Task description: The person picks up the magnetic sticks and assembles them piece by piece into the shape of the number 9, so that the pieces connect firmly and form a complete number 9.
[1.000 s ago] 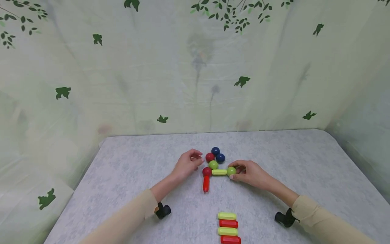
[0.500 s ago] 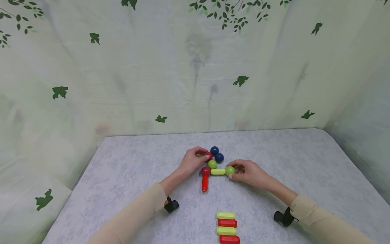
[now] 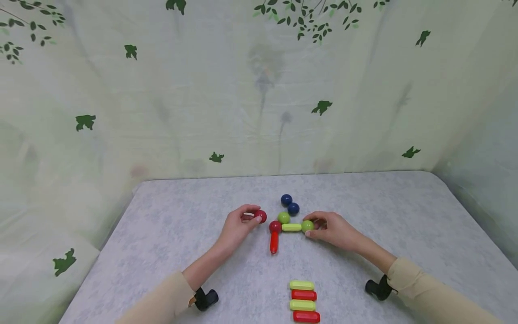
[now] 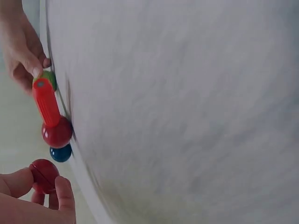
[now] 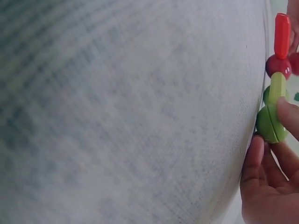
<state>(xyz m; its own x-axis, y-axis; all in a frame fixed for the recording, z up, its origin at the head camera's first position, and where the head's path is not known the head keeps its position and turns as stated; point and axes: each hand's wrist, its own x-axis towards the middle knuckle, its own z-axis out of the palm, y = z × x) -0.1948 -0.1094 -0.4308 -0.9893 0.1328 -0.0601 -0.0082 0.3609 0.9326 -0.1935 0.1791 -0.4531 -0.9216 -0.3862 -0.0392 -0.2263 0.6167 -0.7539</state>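
My left hand [image 3: 238, 227] pinches a red ball [image 3: 261, 216] between thumb and fingers; the left wrist view shows a seam around this red ball [image 4: 46, 172]. With my right hand [image 3: 333, 230] I hold a green ball [image 3: 307, 226] at the right end of a yellow-green stick [image 3: 292, 227]. That stick's left end meets a second red ball [image 3: 275, 226], from which a red stick [image 3: 274, 244] points toward me. Just behind this corner sits another green ball [image 3: 283, 218]. In the right wrist view, my thumb and fingers are on the green ball [image 5: 268, 124].
Two dark blue balls [image 3: 289, 205] lie together behind the joined pieces. Nearer to me is a column of yellow-green and red sticks [image 3: 303, 300], laid side by side. A leaf-patterned curtain [image 3: 243, 112] hangs along the far edge of the grey table [image 3: 182, 202].
My left hand reached to the red ball beside the blue ones, took hold of it, and drew it left and toward me. The right hand has kept its hold on the green ball.
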